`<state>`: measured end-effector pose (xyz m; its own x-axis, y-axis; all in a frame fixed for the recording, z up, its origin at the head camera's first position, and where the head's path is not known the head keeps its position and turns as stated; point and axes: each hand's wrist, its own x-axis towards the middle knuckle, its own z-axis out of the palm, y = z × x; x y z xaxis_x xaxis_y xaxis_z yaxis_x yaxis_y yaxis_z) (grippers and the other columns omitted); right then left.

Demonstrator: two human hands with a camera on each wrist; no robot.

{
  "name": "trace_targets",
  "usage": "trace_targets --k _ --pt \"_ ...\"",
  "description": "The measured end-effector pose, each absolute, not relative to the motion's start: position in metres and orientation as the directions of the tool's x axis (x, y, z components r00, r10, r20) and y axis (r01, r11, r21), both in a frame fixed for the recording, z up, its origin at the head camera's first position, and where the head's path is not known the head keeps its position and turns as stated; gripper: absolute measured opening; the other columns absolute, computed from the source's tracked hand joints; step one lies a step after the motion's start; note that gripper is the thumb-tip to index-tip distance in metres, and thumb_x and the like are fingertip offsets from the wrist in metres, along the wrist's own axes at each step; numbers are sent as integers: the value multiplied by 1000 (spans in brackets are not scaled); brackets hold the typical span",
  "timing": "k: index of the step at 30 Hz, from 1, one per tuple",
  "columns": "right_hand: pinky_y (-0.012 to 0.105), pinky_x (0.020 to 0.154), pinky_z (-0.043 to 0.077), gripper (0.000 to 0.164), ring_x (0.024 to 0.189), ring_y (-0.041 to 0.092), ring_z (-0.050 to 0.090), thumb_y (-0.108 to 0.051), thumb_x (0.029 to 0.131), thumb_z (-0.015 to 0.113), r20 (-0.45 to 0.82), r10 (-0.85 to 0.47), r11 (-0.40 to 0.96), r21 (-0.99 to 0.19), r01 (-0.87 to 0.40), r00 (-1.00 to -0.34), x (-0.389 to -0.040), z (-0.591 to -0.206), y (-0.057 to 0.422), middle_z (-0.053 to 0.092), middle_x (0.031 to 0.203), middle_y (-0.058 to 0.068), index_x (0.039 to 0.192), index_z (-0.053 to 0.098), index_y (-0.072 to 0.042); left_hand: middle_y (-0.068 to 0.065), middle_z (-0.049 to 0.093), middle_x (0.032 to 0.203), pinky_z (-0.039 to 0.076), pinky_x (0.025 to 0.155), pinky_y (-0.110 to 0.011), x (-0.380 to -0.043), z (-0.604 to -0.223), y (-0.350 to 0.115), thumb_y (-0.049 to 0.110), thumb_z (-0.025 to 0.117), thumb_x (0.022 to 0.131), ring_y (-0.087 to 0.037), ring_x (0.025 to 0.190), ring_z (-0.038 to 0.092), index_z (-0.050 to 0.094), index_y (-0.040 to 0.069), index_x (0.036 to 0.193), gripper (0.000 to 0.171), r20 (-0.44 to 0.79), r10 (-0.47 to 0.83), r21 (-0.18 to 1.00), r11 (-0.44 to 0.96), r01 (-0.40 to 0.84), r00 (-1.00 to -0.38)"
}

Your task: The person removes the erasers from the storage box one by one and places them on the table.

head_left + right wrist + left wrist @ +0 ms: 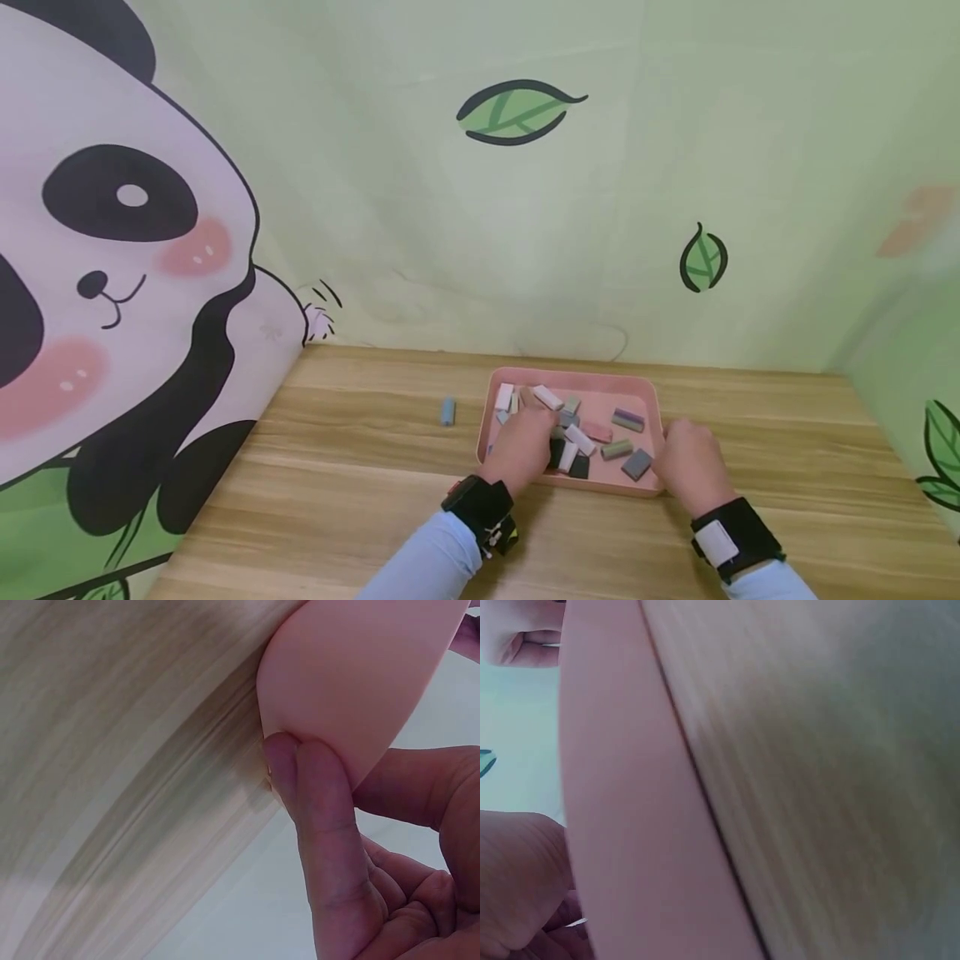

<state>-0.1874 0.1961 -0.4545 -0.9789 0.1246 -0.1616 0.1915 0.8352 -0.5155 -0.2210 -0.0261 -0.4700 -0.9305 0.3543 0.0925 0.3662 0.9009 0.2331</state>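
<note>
A pink tray (622, 385) holds several small eraser-like blocks in white, grey, black, green and pink. My left hand (525, 446) reaches over its near left side, down among the blocks. Its fingertips are hidden in the head view, and in the left wrist view the tray wall (630, 787) covers most of the hand, so I cannot tell whether it grips a block. At the right side my right hand (690, 467) pinches the tray's rim, with its fingers (326, 802) against the outer wall and the thumb side over the edge.
On the wooden table (375, 467), left of the tray, lies a single blue block (447, 411). Behind the table hangs a green backdrop (420, 233) with printed leaves and a large panda at the left. Inside the tray, a grey block (636, 465) lies near the right hand.
</note>
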Motion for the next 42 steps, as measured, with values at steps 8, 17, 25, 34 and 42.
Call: trace_targets --k 8,17,25,34,42 --pt "27 50 43 22 62 20 56 -1 81 63 -179 116 833 -518 193 -977 -186 -453 196 60 77 15 100 63 9 3 59 83 40 63 -24 -226 -463 -49 15 63 87 -12 71 50 67 13 96 10 159 324 410 838 361 -933" --pt "27 49 43 21 62 20 55 0 80 61 -173 101 835 -520 178 -980 -187 -452 195 59 76 14 99 62 10 -3 67 93 49 70 -28 -237 -450 -93 6 66 83 -14 79 57 66 8 107 24 166 107 611 769 188 -980" --pt "27 49 42 18 61 21 54 -1 79 62 -148 91 851 -502 154 -985 -187 -453 197 58 74 13 94 62 10 -8 68 91 51 67 -28 -247 -452 -143 8 66 83 -16 81 61 68 3 106 23 187 -116 728 683 58 -975" --pt "28 50 44 20 63 22 55 -2 79 63 -140 84 865 -482 142 -987 -186 -452 197 60 76 15 95 62 10 -11 70 92 51 72 -34 -246 -463 -178 13 68 82 -23 87 65 71 2 100 21 138 -262 766 640 -65 -955" --pt "27 51 44 20 63 22 55 -3 79 64 -163 87 867 -474 155 -983 -187 -451 195 60 76 14 95 63 10 -10 69 92 49 62 -28 -249 -480 -192 18 70 82 -19 77 63 71 3 98 23 71 -297 763 631 -140 -952"
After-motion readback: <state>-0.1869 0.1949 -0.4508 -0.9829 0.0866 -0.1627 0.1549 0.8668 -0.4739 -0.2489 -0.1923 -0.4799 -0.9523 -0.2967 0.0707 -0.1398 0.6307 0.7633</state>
